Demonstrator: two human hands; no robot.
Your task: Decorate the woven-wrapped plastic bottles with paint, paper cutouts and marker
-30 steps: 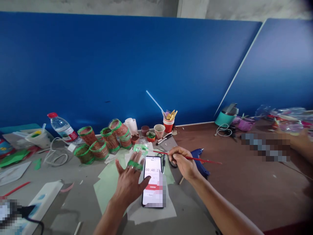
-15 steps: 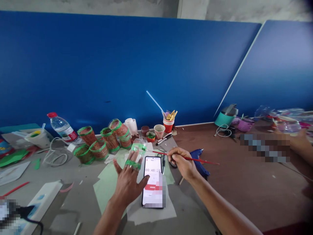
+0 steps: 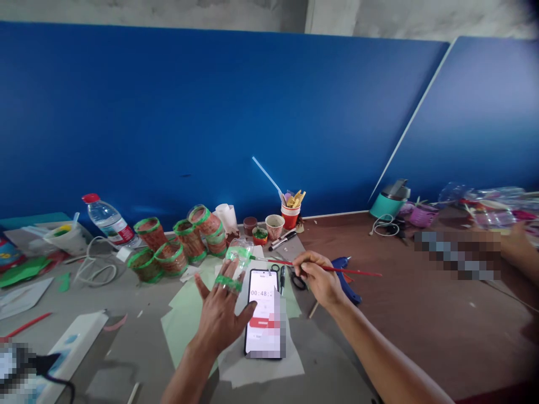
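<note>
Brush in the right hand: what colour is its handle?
Red; the brush handle shows best in the head view.

Red long-handled paintbrush, clear plastic tube banded bright green.
Streaky reddish-brown cylindrical pots wear green rims; the flat partition panel is deep blue, the flat paper sheet pale green.

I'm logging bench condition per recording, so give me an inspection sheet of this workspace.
Surface: grey tabletop, brown section at right.
Job's things: clear plastic piece with green bands; red brush, tip at the farther band, contact unclear.
Clutter: face-up phone on paper, green-rimmed pots, red-capped bottle.
Hands: left hand spread, partly seen through the plastic; right hand pinching the brush.
Cables: white cable looped at left, black cable nearer.
Surroundings: blue partition behind, another person's hand at right.
</note>
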